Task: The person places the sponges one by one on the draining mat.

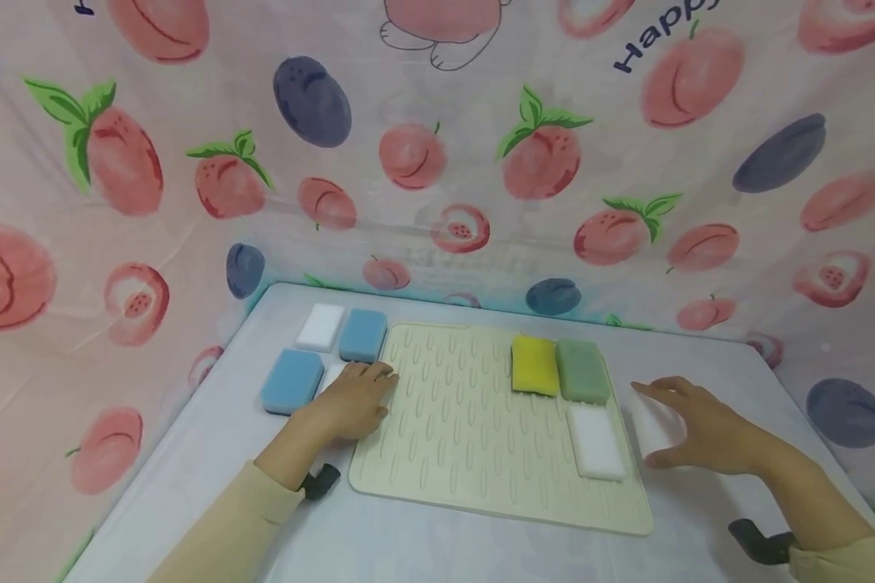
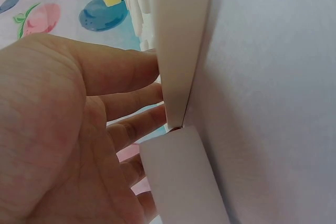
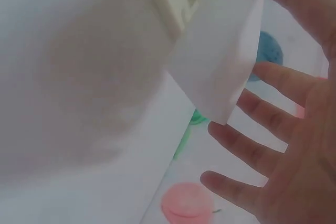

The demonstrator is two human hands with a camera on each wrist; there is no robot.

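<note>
My left hand point(image 1: 357, 401) reaches over the left edge of a cream ridged mat point(image 1: 452, 421); in the left wrist view its thumb and fingertips are at the mat's edge. A white sponge point(image 2: 181, 182) lies close to those fingers, partly hidden by the hand in the head view. Right of the mat, my right hand point(image 1: 707, 425) is spread beside another white sponge point(image 3: 218, 51), between the thumb and the other fingers; whether they touch it I cannot tell. On the mat's right side are a yellow sponge point(image 1: 535, 366), a green sponge point(image 1: 582, 372) and a white sponge point(image 1: 596, 443).
Left of the mat are two blue sponges point(image 1: 292, 380) and a further white sponge point(image 1: 321, 327) on the white tabletop point(image 1: 437, 546). A fruit-printed cloth point(image 1: 423, 97) hangs behind and along the sides. Dark pieces point(image 1: 761, 542) sit at the wrists.
</note>
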